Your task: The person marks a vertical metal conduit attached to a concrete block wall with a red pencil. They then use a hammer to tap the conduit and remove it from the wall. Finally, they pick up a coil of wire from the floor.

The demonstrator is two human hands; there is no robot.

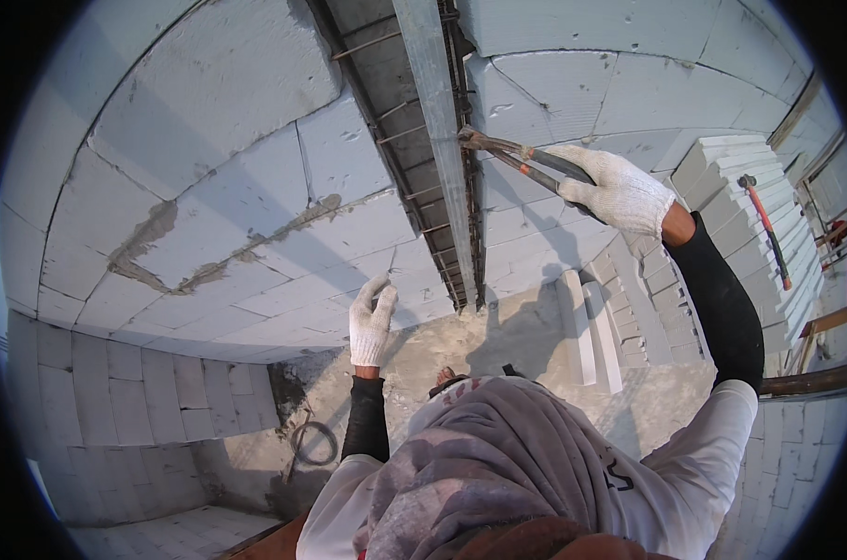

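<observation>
While the right hand (621, 191) clasps pincers (532, 155) at steel bars (458, 79), the left hand (371, 322) hangs loosely spread.

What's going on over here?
A person is gripping long-handled pincers in the gloved right hand. The pincers' head is at a pale upright strip, by steel bars in a gap in the block wall. The gloved left hand is raised; whether it holds anything is hard to tell.

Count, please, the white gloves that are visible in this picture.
2: one glove on the left hand, left of centre; the other on the right hand, which grips pincers. No others are visible.
</observation>
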